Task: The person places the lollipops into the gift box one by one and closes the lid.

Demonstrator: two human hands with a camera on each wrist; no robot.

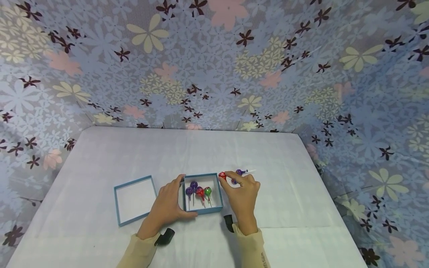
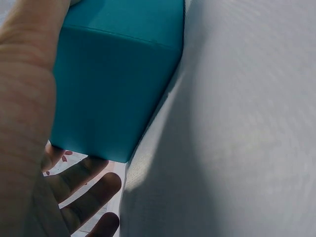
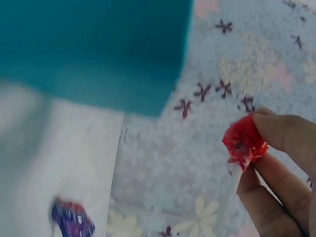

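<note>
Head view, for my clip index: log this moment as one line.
left hand: grips blue box; right hand: pinches red lollipop; inside: purple lollipops, red one, green one

No word, brand or number could be read with certainty in any of the three views. On the person's right sleeve, small dark lettering ran along the lower arm, but it was too small for its letters to be told. The wrapper of the purple lollipop carried pale marks, which were blurred in the right wrist view, and the red lollipop showed a dark mark on its wrapper; whether these were print, I could not tell.
</note>
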